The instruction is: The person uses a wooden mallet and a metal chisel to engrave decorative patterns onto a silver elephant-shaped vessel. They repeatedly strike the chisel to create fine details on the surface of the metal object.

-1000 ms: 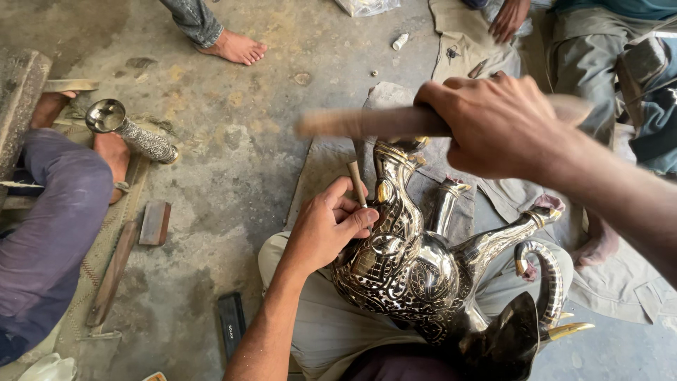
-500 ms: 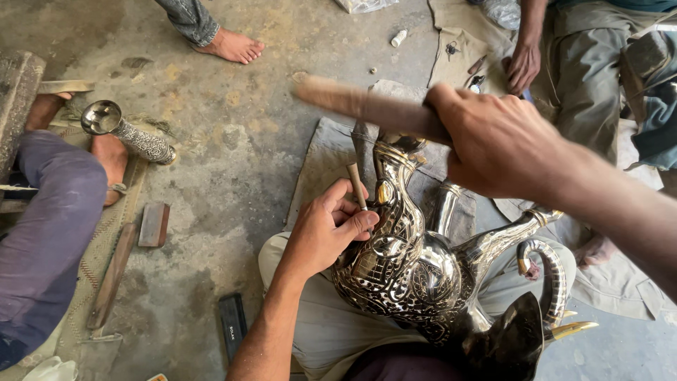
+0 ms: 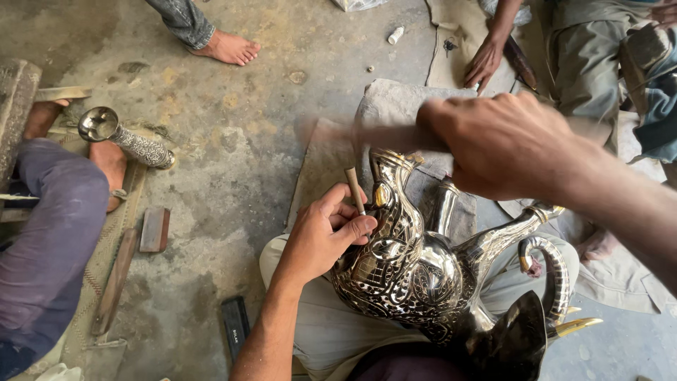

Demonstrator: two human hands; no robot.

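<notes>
In the head view, the left hand [image 3: 321, 243] was closed around a thin punch [image 3: 354, 190], which stood almost upright between thumb and fingers, its lower end hidden behind them near the neck of the metal figure [image 3: 409, 275]. This figure, an engraved silver-coloured animal with some golden details, lay on its side across the person's lap, on the pale trousers [image 3: 317, 331], and the left hand rested against its body. Its curved horns [image 3: 557, 275] with golden tips were at the lower right. The right hand [image 3: 504, 144] was higher, above the figure, and it gripped tightly a wooden stick [image 3: 367, 135] that pointed to the left; the stick was blurred, so its end could not be seen clearly. Under the figure, a grey cloth [image 3: 395, 106] lay on the concrete floor [image 3: 233, 141]. At the left, another person in purple trousers [image 3: 49, 240] sat beside a small engraved metal vase [image 3: 127, 137] lying on its side. Near them were a small wooden block [image 3: 154, 229] and a long wooden tool [image 3: 113, 282]. A bare foot [image 3: 227, 48] stood on the floor at the top, and another person's hand [image 3: 485, 63] touched a cloth at the top right.
</notes>
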